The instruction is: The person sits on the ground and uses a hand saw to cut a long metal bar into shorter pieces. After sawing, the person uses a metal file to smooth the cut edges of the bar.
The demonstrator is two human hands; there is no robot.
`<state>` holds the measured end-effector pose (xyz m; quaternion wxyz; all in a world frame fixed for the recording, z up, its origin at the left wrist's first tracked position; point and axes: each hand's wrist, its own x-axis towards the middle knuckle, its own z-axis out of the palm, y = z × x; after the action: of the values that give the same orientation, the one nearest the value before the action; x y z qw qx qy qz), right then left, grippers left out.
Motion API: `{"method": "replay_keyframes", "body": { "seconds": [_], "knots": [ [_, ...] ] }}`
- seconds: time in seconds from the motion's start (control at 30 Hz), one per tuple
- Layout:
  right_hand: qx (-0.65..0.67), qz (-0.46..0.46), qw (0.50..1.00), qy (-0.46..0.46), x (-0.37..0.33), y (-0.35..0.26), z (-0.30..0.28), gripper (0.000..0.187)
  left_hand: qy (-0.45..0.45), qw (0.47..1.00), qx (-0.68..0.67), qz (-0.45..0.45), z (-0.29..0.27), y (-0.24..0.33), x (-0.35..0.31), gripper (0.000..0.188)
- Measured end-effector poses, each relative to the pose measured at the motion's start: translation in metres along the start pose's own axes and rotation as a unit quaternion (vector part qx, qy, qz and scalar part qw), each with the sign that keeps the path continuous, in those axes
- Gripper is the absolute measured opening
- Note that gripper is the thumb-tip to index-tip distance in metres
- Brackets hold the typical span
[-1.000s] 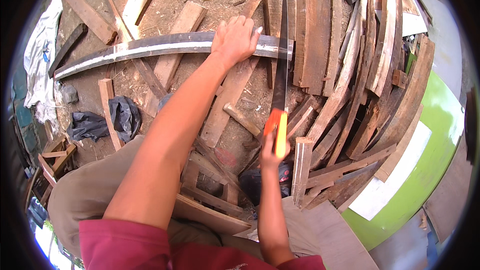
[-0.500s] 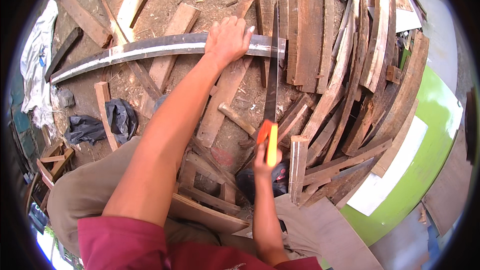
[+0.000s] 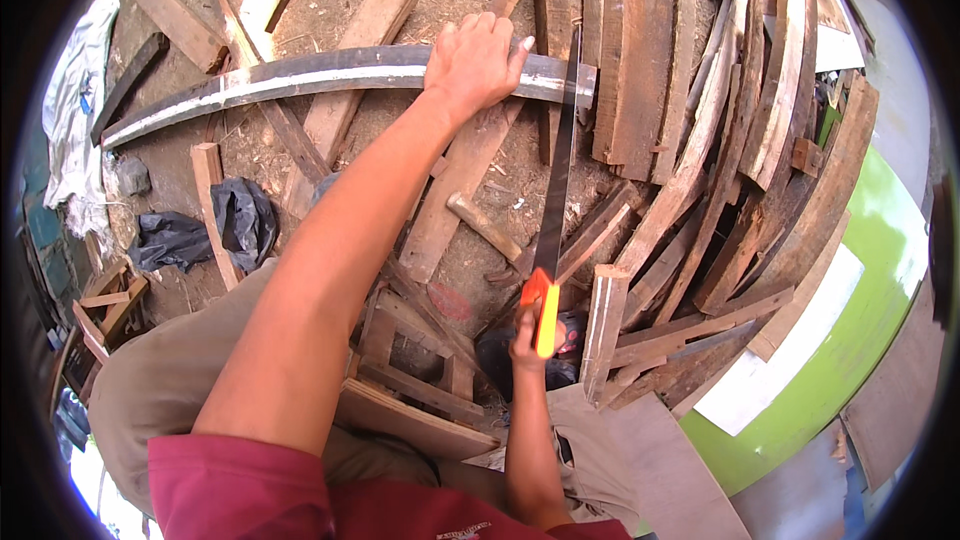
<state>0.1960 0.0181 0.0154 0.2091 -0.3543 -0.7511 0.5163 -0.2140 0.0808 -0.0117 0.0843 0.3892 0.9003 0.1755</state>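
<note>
A long dark wooden plank (image 3: 300,76) with a white stripe lies crosswise over other boards. My left hand (image 3: 476,62) grips it from above near its right end, fingers over the far edge and thumb pointing right. My right hand (image 3: 527,342) is closed round the orange and yellow handle of a handsaw (image 3: 557,205). The saw's blade crosses the plank close to its right end, with the tip just beyond the far edge. How deep the blade sits in the wood cannot be made out.
Several weathered boards (image 3: 640,60) are piled on the right, beside a green and white panel (image 3: 850,310). A mallet-like wooden piece (image 3: 484,227) lies on the dirt ground. Black plastic bags (image 3: 245,220) and a white sack (image 3: 75,130) are at left. A wooden frame (image 3: 415,360) stands near my legs.
The saw and my right hand have drawn back toward me, so less blade reaches past the plank. My left hand keeps its hold. The whole view has shifted slightly.
</note>
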Motion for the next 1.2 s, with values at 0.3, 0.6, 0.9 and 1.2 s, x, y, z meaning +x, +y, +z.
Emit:
{"method": "replay_keyframes", "body": {
  "seconds": [0.3,0.6,0.9,1.2],
  "knots": [
    [-0.002,0.016,0.997,0.08,0.207,-0.043,0.061,0.024,-0.004,1.0,0.0,0.016,0.012,0.009,0.002,0.041],
    [0.173,0.107,0.975,0.093,0.126,-0.015,0.038,0.025,0.018,0.999,-0.019,0.022,0.012,0.003,0.001,0.041],
    [0.042,0.018,0.995,0.092,0.04,-0.008,0.018,0.018,-0.011,1.0,-0.008,-0.007,0.006,-0.003,0.004,0.04],
    [-0.009,-0.035,0.998,0.044,0.209,-0.039,0.061,0.019,0.034,0.999,-0.009,0.028,0.011,0.005,0.008,0.04]
  ]
}}
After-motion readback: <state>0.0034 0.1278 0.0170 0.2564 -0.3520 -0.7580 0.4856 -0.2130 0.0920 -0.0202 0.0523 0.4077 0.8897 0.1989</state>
